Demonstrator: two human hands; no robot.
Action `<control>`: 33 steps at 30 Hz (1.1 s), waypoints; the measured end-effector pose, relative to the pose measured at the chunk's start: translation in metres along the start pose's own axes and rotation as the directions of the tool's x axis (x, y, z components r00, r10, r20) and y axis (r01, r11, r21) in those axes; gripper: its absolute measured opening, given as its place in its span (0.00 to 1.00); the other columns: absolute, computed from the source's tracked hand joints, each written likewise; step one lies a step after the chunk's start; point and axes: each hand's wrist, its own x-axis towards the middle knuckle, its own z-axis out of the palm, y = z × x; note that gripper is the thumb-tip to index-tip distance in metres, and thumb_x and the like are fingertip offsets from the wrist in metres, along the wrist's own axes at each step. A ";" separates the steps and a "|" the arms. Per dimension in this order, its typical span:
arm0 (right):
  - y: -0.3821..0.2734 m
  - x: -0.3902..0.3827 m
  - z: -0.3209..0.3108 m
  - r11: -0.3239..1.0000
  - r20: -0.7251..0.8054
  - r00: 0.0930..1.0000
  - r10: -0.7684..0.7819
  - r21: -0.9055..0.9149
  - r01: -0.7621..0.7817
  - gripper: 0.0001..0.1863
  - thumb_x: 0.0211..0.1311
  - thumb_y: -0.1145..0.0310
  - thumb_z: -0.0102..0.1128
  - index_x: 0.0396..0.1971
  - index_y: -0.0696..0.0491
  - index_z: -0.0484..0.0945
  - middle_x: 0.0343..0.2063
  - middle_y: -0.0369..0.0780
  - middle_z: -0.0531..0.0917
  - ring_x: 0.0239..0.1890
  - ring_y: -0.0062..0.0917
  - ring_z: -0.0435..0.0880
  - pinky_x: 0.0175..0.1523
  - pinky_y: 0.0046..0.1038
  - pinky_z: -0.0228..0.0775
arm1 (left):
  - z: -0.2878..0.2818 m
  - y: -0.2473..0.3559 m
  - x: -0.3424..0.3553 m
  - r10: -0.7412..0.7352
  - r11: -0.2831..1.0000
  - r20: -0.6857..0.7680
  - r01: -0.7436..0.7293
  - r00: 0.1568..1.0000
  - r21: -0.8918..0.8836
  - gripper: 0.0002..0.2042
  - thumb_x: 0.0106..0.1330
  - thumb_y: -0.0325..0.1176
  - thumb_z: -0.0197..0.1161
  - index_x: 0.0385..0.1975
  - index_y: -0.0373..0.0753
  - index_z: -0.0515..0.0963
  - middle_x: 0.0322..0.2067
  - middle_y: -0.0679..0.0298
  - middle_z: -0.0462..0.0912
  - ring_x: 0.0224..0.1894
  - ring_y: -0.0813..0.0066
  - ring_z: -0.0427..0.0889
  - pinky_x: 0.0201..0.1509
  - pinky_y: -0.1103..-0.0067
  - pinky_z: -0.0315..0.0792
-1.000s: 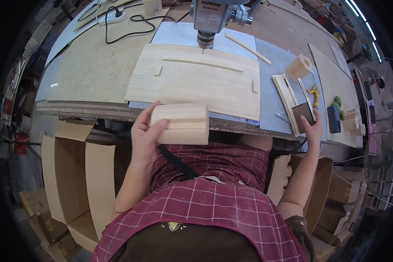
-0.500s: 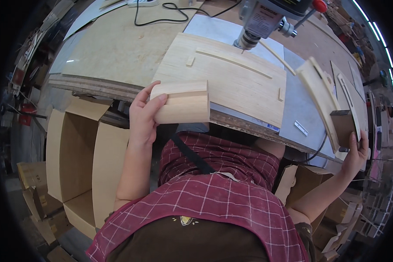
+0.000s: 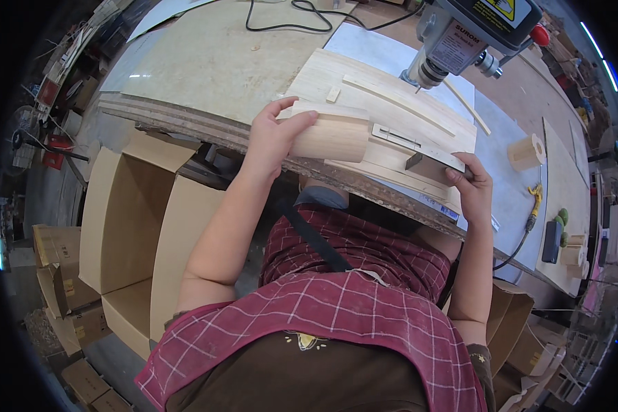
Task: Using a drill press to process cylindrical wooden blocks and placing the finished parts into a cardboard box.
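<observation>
A: As the left hand (image 3: 271, 141) stands, what does it carry?

B: Item one: curved wood block (image 3: 333, 134), pale, rounded face up. Fingers wrapped over its near end, thumb on top; clamped on it. It lies at the table (image 3: 206, 75) edge, partly over the board (image 3: 391, 123).

A: And the right hand (image 3: 472, 189)?

B: Item two: square (image 3: 419, 154), dark stock and flat metal blade. Fingers closed on the stock; blade runs from that hand toward the block, flat on the board.

A: Around the hands?

B: Item three: drill press (image 3: 467, 34), beyond the right hand, bit (image 3: 415, 88) just above the board's far edge. Item four: thin strips (image 3: 398, 103) on the board, between the hands and the bit. Item five: wood roll (image 3: 527, 152), right of the right hand, apart from it. Item six: open cardboard boxes (image 3: 144, 226), below the left arm, under the table.

A: Risks?

B: My reading only. The block overhangs the edge on a rounded face; a loosened grip could let it roll off toward the boxes. The square is held at one end, so a nudge from the block could swing its blade out of line. The loose strips could be knocked if either hand slides forward, and the bit is close beyond them.
</observation>
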 end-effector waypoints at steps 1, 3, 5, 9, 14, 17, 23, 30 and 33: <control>0.001 0.001 -0.001 1.000 0.025 0.999 -0.021 -0.019 0.021 0.14 0.47 0.82 0.59 0.36 0.55 0.75 0.29 0.29 0.75 0.30 0.10 0.71 0.37 0.12 0.63 | 0.000 0.000 0.003 -0.002 1.000 0.000 0.002 1.000 0.004 0.22 0.48 0.36 0.64 0.44 0.34 0.70 0.26 0.67 0.75 0.19 0.88 0.69 0.14 0.89 0.56; 0.001 0.003 -0.001 1.000 0.030 0.999 -0.016 -0.014 0.016 0.14 0.47 0.82 0.59 0.36 0.55 0.75 0.28 0.29 0.75 0.30 0.10 0.71 0.37 0.13 0.63 | 0.001 0.000 0.008 -0.107 0.994 0.082 0.108 0.991 -0.008 0.26 0.46 0.36 0.65 0.44 0.28 0.68 0.28 0.57 0.77 0.28 0.77 0.75 0.27 0.83 0.68; 0.003 0.004 -0.004 1.000 0.030 0.999 -0.008 -0.010 0.009 0.13 0.47 0.82 0.59 0.36 0.55 0.74 0.28 0.30 0.75 0.30 0.10 0.71 0.37 0.13 0.63 | 0.000 0.004 0.016 -0.133 0.990 0.117 0.127 0.984 0.061 0.26 0.47 0.37 0.65 0.44 0.28 0.68 0.28 0.58 0.77 0.26 0.78 0.75 0.24 0.84 0.66; 0.000 0.004 0.002 0.999 0.031 0.999 -0.011 -0.035 0.012 0.14 0.47 0.82 0.59 0.36 0.55 0.74 0.28 0.30 0.75 0.30 0.10 0.70 0.37 0.12 0.63 | -0.005 0.007 0.013 -0.127 0.983 0.133 0.106 0.983 0.152 0.21 0.51 0.40 0.63 0.42 0.34 0.72 0.22 0.71 0.74 0.16 0.90 0.66 0.14 0.90 0.55; 0.003 0.005 -0.001 0.999 0.027 1.000 -0.016 -0.040 0.017 0.14 0.47 0.81 0.59 0.36 0.55 0.74 0.29 0.30 0.76 0.31 0.10 0.70 0.38 0.13 0.62 | -0.003 0.008 0.011 -0.098 0.986 0.160 0.074 0.982 0.149 0.23 0.52 0.42 0.62 0.44 0.33 0.71 0.22 0.71 0.74 0.16 0.91 0.65 0.14 0.90 0.54; 0.002 0.003 0.000 1.000 0.021 1.000 -0.001 -0.021 0.002 0.13 0.47 0.82 0.58 0.36 0.55 0.74 0.29 0.30 0.76 0.32 0.10 0.71 0.39 0.13 0.62 | -0.005 0.006 0.012 -0.053 0.979 0.165 0.019 0.985 0.204 0.24 0.52 0.42 0.62 0.46 0.33 0.71 0.22 0.71 0.74 0.16 0.91 0.65 0.14 0.91 0.54; 0.003 0.004 -0.001 0.999 0.017 0.999 -0.028 -0.033 0.028 0.13 0.48 0.81 0.58 0.36 0.55 0.74 0.29 0.30 0.75 0.32 0.10 0.70 0.38 0.13 0.62 | -0.005 0.006 0.015 -0.016 0.969 0.219 -0.038 0.976 0.243 0.31 0.50 0.42 0.65 0.50 0.27 0.65 0.22 0.66 0.73 0.19 0.87 0.66 0.18 0.90 0.57; 0.002 -0.001 0.005 0.997 0.001 0.999 -0.049 -0.066 0.049 0.13 0.49 0.80 0.58 0.37 0.54 0.73 0.28 0.29 0.75 0.29 0.10 0.70 0.36 0.13 0.62 | 0.035 -0.009 -0.002 0.020 1.000 0.347 -0.021 0.938 0.001 0.35 0.51 0.35 0.65 0.56 0.27 0.55 0.39 0.54 0.75 0.40 0.78 0.73 0.43 0.84 0.68; 0.003 -0.005 0.008 0.998 -0.026 1.000 -0.006 -0.068 0.004 0.13 0.48 0.80 0.58 0.36 0.54 0.73 0.29 0.30 0.74 0.31 0.11 0.69 0.38 0.14 0.62 | 0.038 -0.028 -0.002 0.173 0.983 0.456 -0.180 0.873 -0.029 0.40 0.48 0.34 0.67 0.58 0.28 0.50 0.44 0.53 0.72 0.45 0.73 0.72 0.47 0.81 0.67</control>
